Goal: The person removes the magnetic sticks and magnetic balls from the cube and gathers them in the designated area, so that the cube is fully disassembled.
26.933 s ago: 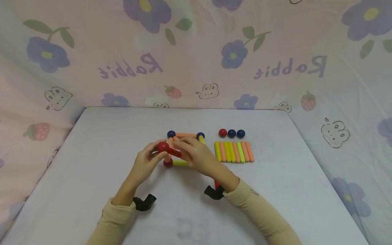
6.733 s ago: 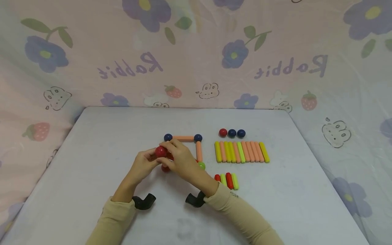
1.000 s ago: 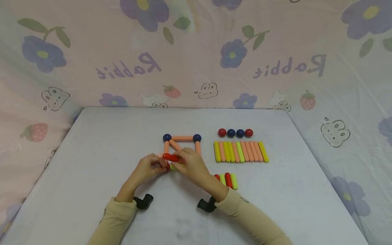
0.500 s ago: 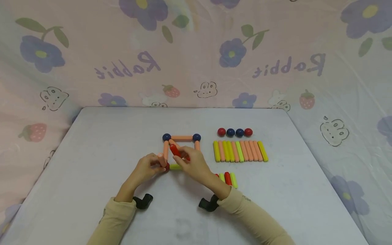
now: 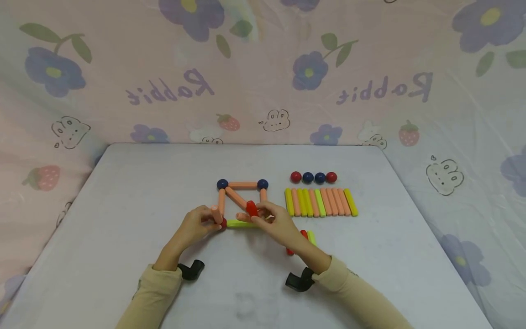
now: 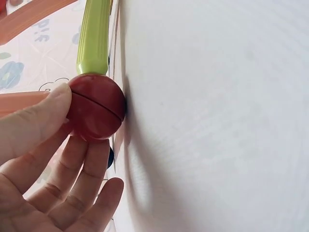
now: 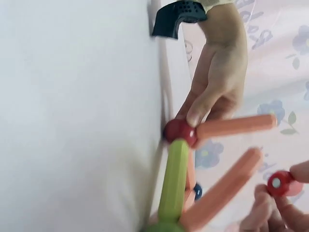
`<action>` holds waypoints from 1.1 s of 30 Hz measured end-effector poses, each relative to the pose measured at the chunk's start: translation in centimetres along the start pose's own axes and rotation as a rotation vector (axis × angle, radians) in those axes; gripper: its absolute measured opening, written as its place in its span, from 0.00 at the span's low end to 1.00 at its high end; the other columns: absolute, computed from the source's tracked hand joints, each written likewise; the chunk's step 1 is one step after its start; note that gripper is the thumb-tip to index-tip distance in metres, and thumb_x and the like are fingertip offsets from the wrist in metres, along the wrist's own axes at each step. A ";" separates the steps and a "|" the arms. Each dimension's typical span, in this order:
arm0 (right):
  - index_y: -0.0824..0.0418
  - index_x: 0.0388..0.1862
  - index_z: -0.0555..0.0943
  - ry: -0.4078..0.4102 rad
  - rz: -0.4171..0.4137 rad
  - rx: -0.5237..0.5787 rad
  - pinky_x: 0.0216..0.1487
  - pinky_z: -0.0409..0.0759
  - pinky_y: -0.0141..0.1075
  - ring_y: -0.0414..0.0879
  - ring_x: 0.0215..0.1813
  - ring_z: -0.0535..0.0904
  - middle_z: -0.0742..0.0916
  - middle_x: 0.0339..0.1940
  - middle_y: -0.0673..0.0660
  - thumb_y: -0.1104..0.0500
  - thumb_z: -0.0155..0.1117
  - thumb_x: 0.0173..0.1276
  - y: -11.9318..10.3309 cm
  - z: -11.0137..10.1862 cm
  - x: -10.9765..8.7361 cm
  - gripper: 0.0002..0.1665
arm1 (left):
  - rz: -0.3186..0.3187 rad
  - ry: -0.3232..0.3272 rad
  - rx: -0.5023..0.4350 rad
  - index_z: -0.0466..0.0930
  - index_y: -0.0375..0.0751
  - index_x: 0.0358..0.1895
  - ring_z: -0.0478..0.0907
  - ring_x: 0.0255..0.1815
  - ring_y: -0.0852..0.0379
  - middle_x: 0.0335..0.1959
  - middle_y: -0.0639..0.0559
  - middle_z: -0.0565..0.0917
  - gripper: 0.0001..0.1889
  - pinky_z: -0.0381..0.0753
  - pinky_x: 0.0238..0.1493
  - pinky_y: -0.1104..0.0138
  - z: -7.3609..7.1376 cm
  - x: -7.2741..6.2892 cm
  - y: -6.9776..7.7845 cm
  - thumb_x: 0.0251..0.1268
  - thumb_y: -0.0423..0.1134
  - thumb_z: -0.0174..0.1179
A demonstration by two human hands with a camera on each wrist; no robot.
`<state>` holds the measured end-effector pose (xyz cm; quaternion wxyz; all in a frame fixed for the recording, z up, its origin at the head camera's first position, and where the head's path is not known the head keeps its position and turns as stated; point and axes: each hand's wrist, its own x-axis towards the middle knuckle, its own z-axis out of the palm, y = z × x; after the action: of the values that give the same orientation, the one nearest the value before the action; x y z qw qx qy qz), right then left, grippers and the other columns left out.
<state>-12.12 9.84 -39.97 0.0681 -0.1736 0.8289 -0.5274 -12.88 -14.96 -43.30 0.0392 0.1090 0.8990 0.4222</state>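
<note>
My left hand [image 5: 196, 225] pinches the red ball [image 6: 99, 106] at the near left corner of a frame of balls and magnetic sticks on the table. An orange stick [image 5: 216, 214] stands up from that ball. A yellow-green stick [image 5: 240, 224] runs from it to a green ball [image 7: 165, 227], hidden behind my right hand in the head view. From the green ball rises another orange stick [image 7: 224, 188]. My right hand [image 5: 280, 225] pinches a red magnetic stick [image 5: 251, 208] above this corner, its silver end showing in the right wrist view.
Two blue balls [image 5: 222, 184] mark the far corners, with an orange diagonal stick [image 5: 237, 198] inside. To the right lie a row of red and blue balls [image 5: 307, 177], a row of several sticks [image 5: 321, 202], and shorter red and yellow-green sticks [image 5: 311, 237] partly behind my right wrist.
My right hand has carried the red stick rightward, away from the left upright orange stick. My left hand stays at its corner. Since 6.7 s ago, a red ball joined the ball row.
</note>
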 end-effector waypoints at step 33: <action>0.71 0.45 0.75 -0.064 0.420 -0.142 0.27 0.75 0.28 0.43 0.27 0.73 0.82 0.26 0.54 0.58 0.65 0.65 6.9 -10.9 -4.8 0.17 | 0.001 0.000 0.010 0.86 0.33 0.38 0.79 0.48 0.42 0.38 0.40 0.83 0.08 0.79 0.57 0.48 0.0 0.1 -0.2 0.53 0.30 0.70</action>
<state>-12.34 23.49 -41.76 0.1904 -0.0182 0.8793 -0.4362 -12.97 -15.04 -43.44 0.0385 0.1099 0.9010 0.4178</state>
